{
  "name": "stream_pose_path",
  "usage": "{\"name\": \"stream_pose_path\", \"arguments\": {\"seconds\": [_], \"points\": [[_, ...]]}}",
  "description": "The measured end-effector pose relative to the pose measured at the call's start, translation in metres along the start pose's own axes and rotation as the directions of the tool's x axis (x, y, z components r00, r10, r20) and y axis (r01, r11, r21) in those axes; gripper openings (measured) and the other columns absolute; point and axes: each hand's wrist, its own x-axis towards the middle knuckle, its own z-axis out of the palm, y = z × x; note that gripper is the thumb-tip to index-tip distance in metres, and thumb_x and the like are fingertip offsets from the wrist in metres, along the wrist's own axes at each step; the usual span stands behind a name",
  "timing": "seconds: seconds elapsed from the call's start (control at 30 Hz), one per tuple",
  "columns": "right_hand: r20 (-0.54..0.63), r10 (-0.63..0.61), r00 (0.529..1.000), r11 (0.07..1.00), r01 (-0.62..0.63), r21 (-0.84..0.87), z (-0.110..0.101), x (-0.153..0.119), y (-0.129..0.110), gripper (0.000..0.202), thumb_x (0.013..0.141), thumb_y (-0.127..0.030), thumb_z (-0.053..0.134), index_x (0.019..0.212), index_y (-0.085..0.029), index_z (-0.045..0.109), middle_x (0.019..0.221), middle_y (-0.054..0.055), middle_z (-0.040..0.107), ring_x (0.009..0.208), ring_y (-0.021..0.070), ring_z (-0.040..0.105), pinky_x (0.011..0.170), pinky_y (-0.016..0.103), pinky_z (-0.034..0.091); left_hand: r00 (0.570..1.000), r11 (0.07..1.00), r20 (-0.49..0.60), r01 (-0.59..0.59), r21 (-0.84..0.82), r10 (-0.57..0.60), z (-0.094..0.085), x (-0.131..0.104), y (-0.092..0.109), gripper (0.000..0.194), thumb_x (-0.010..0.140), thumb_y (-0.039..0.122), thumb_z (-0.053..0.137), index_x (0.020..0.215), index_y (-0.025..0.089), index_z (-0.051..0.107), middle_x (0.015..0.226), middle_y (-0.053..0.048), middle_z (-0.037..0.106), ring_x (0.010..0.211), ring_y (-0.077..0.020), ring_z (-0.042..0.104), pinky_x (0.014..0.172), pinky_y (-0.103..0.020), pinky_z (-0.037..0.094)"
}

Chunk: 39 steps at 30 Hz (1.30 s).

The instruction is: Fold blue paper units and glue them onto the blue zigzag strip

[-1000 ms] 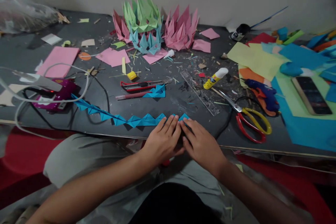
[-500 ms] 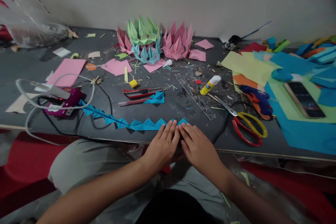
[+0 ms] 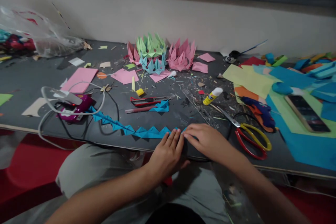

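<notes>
A long chain of folded blue paper (image 3: 148, 132), with a row of triangular points, runs along the table's front edge from the purple box to my hands. My left hand (image 3: 167, 153) lies with its fingers outstretched over the chain's right part, pressing it to the table. At the right end, my right hand (image 3: 207, 140) has its thumb and forefinger together on the paper tip; the other fingers are curled. My fingers hide most of that end. Beyond the chain, a single folded blue piece (image 3: 161, 106) rests by a red pencil-like stick (image 3: 139, 110) and a red box cutter (image 3: 149, 100).
Folded paper crowns (image 3: 151, 47) stand near the wall. A glue stick (image 3: 212, 96), scissors (image 3: 246, 133), a glue gun (image 3: 258, 112) and a phone (image 3: 307, 112) lie to the right with coloured sheets. A purple box (image 3: 76, 108) with white cables sits at the left.
My right hand has gone from lying flat beside the left to pinching the chain's right end, its wrist swung outward. The left hand stays on the paper. The camera view has tilted up.
</notes>
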Motion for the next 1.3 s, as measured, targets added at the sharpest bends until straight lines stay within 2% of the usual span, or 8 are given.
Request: {"name": "stream_pose_path", "arguments": {"seconds": [0.2,0.37,0.63,0.8,0.93,1.03,1.17,1.3], "points": [[-0.205,-0.057,0.977,0.998,0.054,-0.021,-0.01,0.084,0.009,0.025,0.084,-0.017,0.051,0.106,-0.018,0.062,0.105,0.005,0.063,0.099,0.0195,0.055,0.088,0.032,0.043,0.999,0.997,-0.011,0.032,-0.064,-0.033,0.003,-0.002,0.0,0.064,0.082,0.052,0.045,0.128,0.008,0.042,0.134,-0.016,0.043,0.123,-0.0266,0.041,0.1,-0.037,0.035],[-0.124,-0.18,0.976,0.979,0.164,-0.124,0.005,0.125,0.014,0.026,0.08,-0.013,0.054,0.104,-0.016,0.062,0.105,0.007,0.062,0.096,0.0215,0.055,0.087,0.035,0.043,0.995,0.994,-0.088,0.033,-0.102,-0.042,0.004,-0.004,-0.003,0.06,0.083,0.051,0.044,0.125,0.008,0.045,0.131,-0.014,0.047,0.121,-0.0249,0.044,0.099,-0.035,0.035],[-0.305,-0.171,0.937,0.984,0.179,-0.001,-0.014,0.091,0.037,0.026,0.084,-0.015,0.048,0.106,-0.019,0.061,0.104,0.007,0.065,0.098,0.0207,0.056,0.088,0.038,0.043,0.986,0.983,-0.162,-0.007,-0.183,-0.023,0.003,-0.002,-0.008,0.053,0.084,0.047,0.046,0.119,0.008,0.05,0.126,-0.014,0.052,0.116,-0.0253,0.049,0.096,-0.037,0.037],[-0.402,-0.205,0.892,0.974,0.227,0.008,-0.023,0.049,0.051,0.024,0.084,-0.016,0.048,0.104,-0.022,0.06,0.1,0.006,0.065,0.095,0.0197,0.058,0.085,0.038,0.046,0.989,0.91,-0.124,0.027,-0.414,-0.086,-0.011,0.002,-0.017,0.035,0.084,0.043,0.048,0.102,0.014,0.058,0.117,-0.013,0.059,0.108,-0.0259,0.054,0.089,-0.04,0.042],[-0.428,-0.279,0.859,0.951,0.31,0.001,-0.021,0.019,0.046,0.024,0.083,-0.013,0.05,0.101,-0.024,0.061,0.098,0.006,0.063,0.094,0.0179,0.058,0.083,0.037,0.047,0.953,0.661,-0.064,0.156,-0.734,-0.296,-0.031,0.014,-0.025,0.019,0.084,0.034,0.051,0.09,0.016,0.056,0.101,-0.009,0.063,0.095,-0.0206,0.057,0.084,-0.036,0.044],[-0.46,-0.329,0.825,0.928,0.373,0.007,-0.019,0.004,0.034,0.023,0.083,-0.01,0.05,0.096,-0.024,0.063,0.1,0.007,0.061,0.095,0.0162,0.057,0.08,0.033,0.049,0.903,0.263,0.11,0.235,-0.936,-0.416,-0.04,0.029,-0.025,0.026,0.083,0.035,0.054,0.102,0.018,0.049,0.1,-0.007,0.06,0.092,-0.0167,0.057,0.08,-0.03,0.045],[-0.504,-0.302,0.809,0.93,0.365,0.028,-0.013,-0.008,0.02,0.024,0.084,-0.013,0.048,0.097,-0.025,0.064,0.098,0.007,0.062,0.09,0.0149,0.059,0.076,0.029,0.051,0.922,-0.242,0.269,0.204,-0.949,-0.277,-0.042,0.048,-0.019,0.043,0.074,0.037,0.064,0.107,0.017,0.046,0.091,-0.004,0.059,0.079,-0.0119,0.056,0.071,-0.024,0.044],[-0.495,-0.195,0.847,0.952,0.284,0.111,-0.008,-0.015,0.016,0.026,0.087,-0.019,0.045,0.104,-0.028,0.062,0.097,0.005,0.063,0.088,0.0146,0.061,0.076,0.028,0.051,0.917,-0.348,0.334,0.247,-0.904,-0.217,-0.037,0.058,-0.017,0.041,0.067,0.032,0.07,0.098,0.015,0.05,0.079,0.001,0.059,0.066,-0.0074,0.052,0.065,-0.021,0.04]]}}
